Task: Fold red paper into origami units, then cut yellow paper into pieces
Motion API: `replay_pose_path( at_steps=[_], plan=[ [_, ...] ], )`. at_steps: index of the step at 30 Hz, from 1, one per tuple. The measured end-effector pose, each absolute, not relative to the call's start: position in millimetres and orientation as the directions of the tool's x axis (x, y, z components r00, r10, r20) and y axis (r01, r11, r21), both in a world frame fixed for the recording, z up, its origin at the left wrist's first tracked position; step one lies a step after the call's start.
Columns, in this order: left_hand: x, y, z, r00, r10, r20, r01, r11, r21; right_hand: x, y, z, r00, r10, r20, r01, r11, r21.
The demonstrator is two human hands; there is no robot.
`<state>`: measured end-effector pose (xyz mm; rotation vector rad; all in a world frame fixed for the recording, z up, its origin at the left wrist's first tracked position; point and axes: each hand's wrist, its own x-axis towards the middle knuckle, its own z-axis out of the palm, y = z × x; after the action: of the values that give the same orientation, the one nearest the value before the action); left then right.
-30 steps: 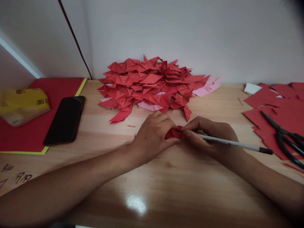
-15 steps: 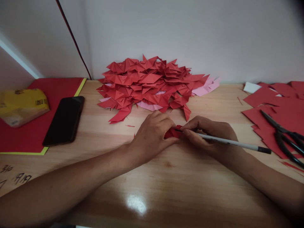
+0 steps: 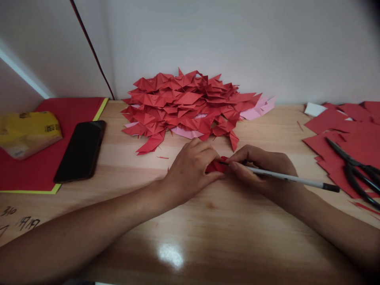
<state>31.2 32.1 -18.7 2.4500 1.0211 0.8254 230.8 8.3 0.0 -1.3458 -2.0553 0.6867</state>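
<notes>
Centrally, a small folded piece of red paper (image 3: 213, 166) is lying on the pale wood-grained desk (image 3: 204, 241), partly hidden between the person's two hands. The left hand (image 3: 194, 164) is steadying it from the left, its thumb running along the near edge and its fingers curving over the far side; their tips are hiding, so whether they are pinching the paper I cannot tell. The right hand's (image 3: 267, 168) fingers are pinching a slim grey pen with black ends (image 3: 285, 177) near its point, which is reaching over the paper. Just beyond, a broad heap of folded red paper shapes (image 3: 181, 103) is spreading before the pale wall (image 3: 237, 43), with pink paper (image 3: 261, 109) showing at its right. Farther right, black-handled scissors (image 3: 352, 163) are resting on loose red paper sheets (image 3: 363, 138). At far left, a black smartphone (image 3: 80, 150) and a yellow plastic packet (image 3: 31, 128) are lying on a large yellow-edged red sheet (image 3: 84, 111).
</notes>
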Motion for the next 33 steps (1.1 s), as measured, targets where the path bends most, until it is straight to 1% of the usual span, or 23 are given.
replay_pose_path(
  at_steps=[3, 10, 16, 33],
  plan=[
    [31.3, 32.2, -19.0, 0.573, 0.730, 0.374, 0.521, -0.676, 0.521, 230.8, 7.9, 0.8, -0.323, 0.928, 0.184, 0.635, 0.357, -0.685],
    [31.4, 31.3, -16.4, 0.561, 0.748, 0.355, 0.531, -0.654, 0.538, 236.7, 7.8, 3.2, -0.257, 0.945, 0.203, 0.682, 0.326, -0.655],
    [31.4, 30.8, -14.5, 0.557, 0.757, 0.342, 0.534, -0.642, 0.551, 236.4, 6.9, 3.1, -0.262, 0.948, 0.181, 0.689, 0.316, -0.653],
    [30.6, 30.8, -15.6, 0.559, 0.751, 0.352, 0.527, -0.649, 0.549, 235.5, 9.1, 1.8, -0.303, 0.932, 0.199, 0.679, 0.357, -0.642]
  ],
)
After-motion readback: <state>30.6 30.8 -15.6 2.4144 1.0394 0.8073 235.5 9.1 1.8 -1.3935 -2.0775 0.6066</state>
